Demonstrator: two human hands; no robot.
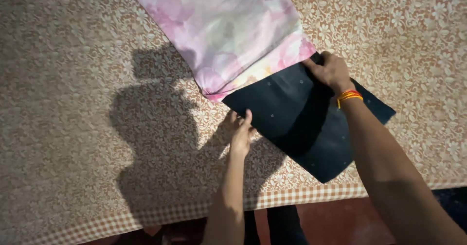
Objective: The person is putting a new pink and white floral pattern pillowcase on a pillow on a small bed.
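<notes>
The dark folded cloth (311,123) lay flat between the two hands, on a table covered by a lace-patterned tablecloth (73,79) with a checked border along the near edge. The left hand (241,131) rested at the cloth's near-left edge, fingers extended and pressed against it; whether they pinched the fabric or merely touched it could not be told. The right hand (331,71), with orange and yellow bangles (349,96) on its wrist, was closed on the far corner, where the dark cloth met a pink floral fabric (228,31) lying beyond both hands. The pink piece overlapped the dark one's far edge.

The dark cloth looked thin, soft and light, likely to sag and unfold if lifted by one point, so its corners and folded edges seemed the best places to grip, one in each hand. It bore small pale dots. No packages, labels or signs were visible anywhere around the hands.
</notes>
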